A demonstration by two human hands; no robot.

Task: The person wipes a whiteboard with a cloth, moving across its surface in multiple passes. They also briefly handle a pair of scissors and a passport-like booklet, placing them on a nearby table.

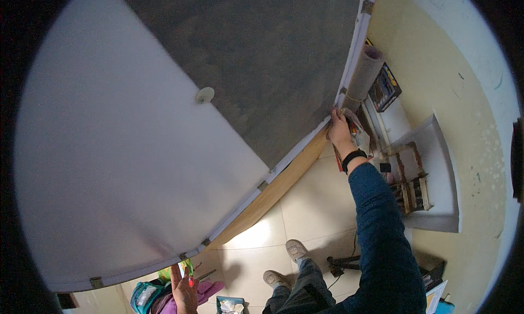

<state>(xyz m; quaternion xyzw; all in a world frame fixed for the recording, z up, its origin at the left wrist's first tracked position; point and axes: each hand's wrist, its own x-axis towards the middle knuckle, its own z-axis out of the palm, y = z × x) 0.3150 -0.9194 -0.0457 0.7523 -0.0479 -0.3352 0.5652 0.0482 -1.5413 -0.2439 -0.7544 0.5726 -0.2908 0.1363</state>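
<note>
A broad surface, a panel or tabletop that I cannot tell apart, fills the upper left. It has a white part [123, 150] and a dark grey part [254, 64], with a small whitish disc [205, 95] where the two meet. Small metal clips [263, 186] sit along its pale rim, above a wooden side [262, 207]. My right hand [340, 129] grips the rim at the right, fingertips over the edge. Low at the left, my left hand [185, 293] has raised fingers close to the rim. A small red item shows beside its fingers; whether it is held is unclear.
At right, a rolled translucent sheet [366, 72] and a dark box [385, 88] stand by the yellowish wall [458, 121]. Pipes [411, 187] show in a wall recess. A black stand foot [344, 263] is near my shoes [282, 265]. Bags [147, 295] and a bin [230, 305] are below.
</note>
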